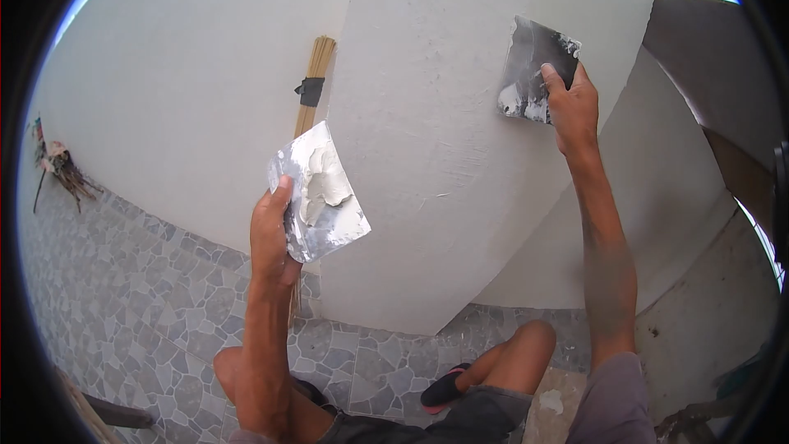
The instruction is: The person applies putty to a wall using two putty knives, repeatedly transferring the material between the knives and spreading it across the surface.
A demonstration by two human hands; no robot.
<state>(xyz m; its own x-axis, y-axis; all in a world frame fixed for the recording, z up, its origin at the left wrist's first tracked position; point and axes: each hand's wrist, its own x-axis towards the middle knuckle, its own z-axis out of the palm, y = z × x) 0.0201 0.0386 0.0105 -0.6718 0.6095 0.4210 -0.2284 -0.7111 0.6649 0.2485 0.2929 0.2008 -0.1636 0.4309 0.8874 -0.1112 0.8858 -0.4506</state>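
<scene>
My left hand (pixel 273 234) grips a flat metal plate (pixel 319 193) loaded with a lump of white putty, held up in front of the wall. My right hand (pixel 570 107) holds a second, darker metal blade (pixel 530 66) smeared with putty, and presses it flat against the white plastered pillar (pixel 427 156) high on its right side. The pillar's surface shows faint smoothing marks below the blade.
A bundle of thin sticks (pixel 311 90) bound with black tape leans in the corner between the pillar and the back wall. The floor is grey stone-pattern tile (pixel 140 279). My bare knees and a black sandal (pixel 444 390) are below. A small broom (pixel 62 168) lies far left.
</scene>
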